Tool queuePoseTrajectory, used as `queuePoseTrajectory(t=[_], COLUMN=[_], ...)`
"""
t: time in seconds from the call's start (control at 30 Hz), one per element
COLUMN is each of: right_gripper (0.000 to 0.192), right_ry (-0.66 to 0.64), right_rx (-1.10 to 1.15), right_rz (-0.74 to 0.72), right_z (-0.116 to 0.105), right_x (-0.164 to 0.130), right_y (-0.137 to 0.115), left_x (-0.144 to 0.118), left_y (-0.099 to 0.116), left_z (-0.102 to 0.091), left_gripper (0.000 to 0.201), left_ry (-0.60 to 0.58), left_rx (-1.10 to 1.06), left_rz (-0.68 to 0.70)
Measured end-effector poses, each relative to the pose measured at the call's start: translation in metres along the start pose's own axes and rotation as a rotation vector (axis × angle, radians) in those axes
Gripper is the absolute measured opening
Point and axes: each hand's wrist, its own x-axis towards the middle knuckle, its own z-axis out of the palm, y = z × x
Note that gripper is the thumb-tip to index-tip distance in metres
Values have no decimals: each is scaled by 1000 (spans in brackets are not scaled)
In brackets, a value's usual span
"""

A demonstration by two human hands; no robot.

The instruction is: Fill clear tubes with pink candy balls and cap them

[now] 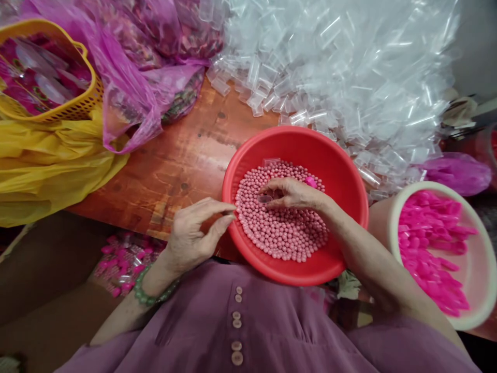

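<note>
A red plastic basin [345, 207] holds a bed of small pink beads [287, 241]. Inside it, my right hand [287, 194] curls over the beads, its fingers closed around a small clear plastic tube [265, 199] whose rounded mouth faces left. Beside that hand a bright pink piece [311, 182] lies on the beads, and another clear tube [271, 161] rests at their far edge. My left hand [198, 228] is at the basin's left rim, fingers stretched out and thumb apart from them, with nothing visible in its grasp. A green bead bracelet [142, 290] circles the left wrist.
A big heap of clear plastic tubes [330, 62] covers the back right of the wooden table [186, 166]. At right stands a white bucket [481, 280] of pink plastic parts [430, 243]. Purple bags [135, 98], a yellow basket [83, 96] and a yellow bag [50, 166] occupy the left.
</note>
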Motion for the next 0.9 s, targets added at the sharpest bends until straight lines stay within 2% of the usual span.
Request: queuePoseTrajectory(t=[0.13,0.27,0.37,0.43,0.57,0.63,0.77,0.9], right_gripper=[22,26,28,27,26,28,32,42], right_ry=[-83,-198,-236,-154,107,122,27,-92], right_rx=[-140,-271,-395,-515,-887,-988,-1044,-1123], right_rz=[-44,-12,-6,51,325,379,313,155], right_z=[4,7,1,-7,-19,-18,-10,6], right_x=[5,14,15,16,26,35,46,45], right_y=[-2,-5,-15,-22,-24,-18,-15,-30], left_x=[7,10,11,11,10,10,10,10], left_y=[-5,-10,-13,-16,-22,-25,-27,-28], left_z=[11,18,24,27,31,33,36,38], left_gripper=[15,12,10,8,8,8,7,6], left_ry=[-12,65,91,104,127,142,173,195], left_rx=[25,63,84,57,-25,-35,-46,-36], left_rz=[129,285,330,337,333,331,354,359])
